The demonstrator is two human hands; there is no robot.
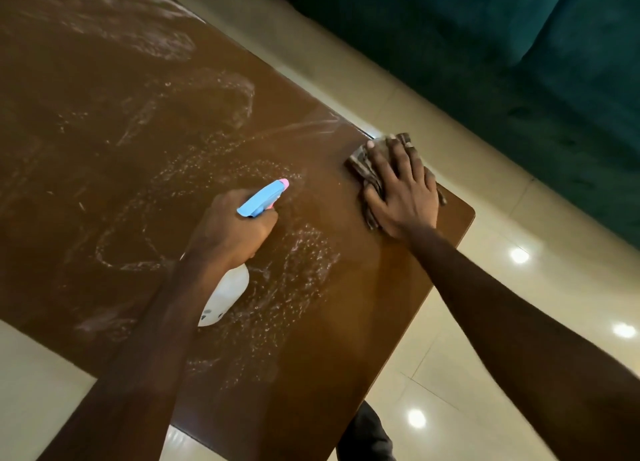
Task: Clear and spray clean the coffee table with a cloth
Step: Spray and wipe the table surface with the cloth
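Note:
The brown coffee table (114, 190) fills the left and middle of the view, its top speckled with white spray droplets and smeared wipe marks. My left hand (232, 228) grips a spray bottle (227, 296) with a white body and a blue head tipped with a pink nozzle, held just above the table and pointing toward the far right. My right hand (401, 187) lies flat, fingers spread, pressing a dark patterned cloth (362, 162) onto the table near its right corner, by the far edge.
A dark teal sofa (519, 45) runs along the upper right, beyond the table's far edge. Glossy cream floor tiles (519, 287) with light reflections surround the table. A dark trouser leg (367, 436) shows at the bottom by the table's near corner.

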